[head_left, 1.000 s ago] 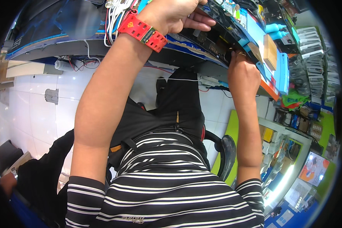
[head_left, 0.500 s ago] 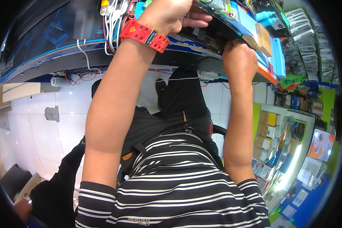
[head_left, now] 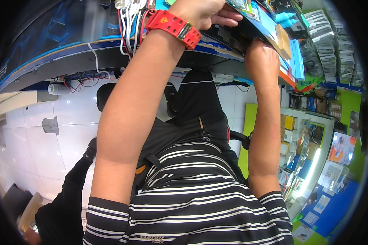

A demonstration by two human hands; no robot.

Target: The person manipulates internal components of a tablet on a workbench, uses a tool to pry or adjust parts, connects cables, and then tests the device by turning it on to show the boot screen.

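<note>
My left hand [head_left: 202,14] is at the top edge of the view, partly cut off, a red watch [head_left: 173,27] on its wrist. Its visible fingers stretch to the right, close to the edge of a cluttered work surface; the thumb is not seen. Below and to the right, my right hand [head_left: 262,59] reaches into a dark recess [head_left: 229,34] at the bench's front. Its fingers curl inward and the tips are hidden, so whatever they grip cannot be made out. Just right of that hand lie a small brown box [head_left: 283,42] and a light-blue box [head_left: 297,59].
A bundle of white and red cables [head_left: 129,28] hangs over the bench [head_left: 41,67] left of my left wrist. Packaged goods [head_left: 323,36] hang at the far right, above a lit display case [head_left: 302,163]. Another person's dark-clothed leg [head_left: 67,196] is at lower left.
The view has shifted slightly, and both forearms appear a little farther right. The right hand sits a bit higher in the picture; the left fingers keep their stretched pose.
</note>
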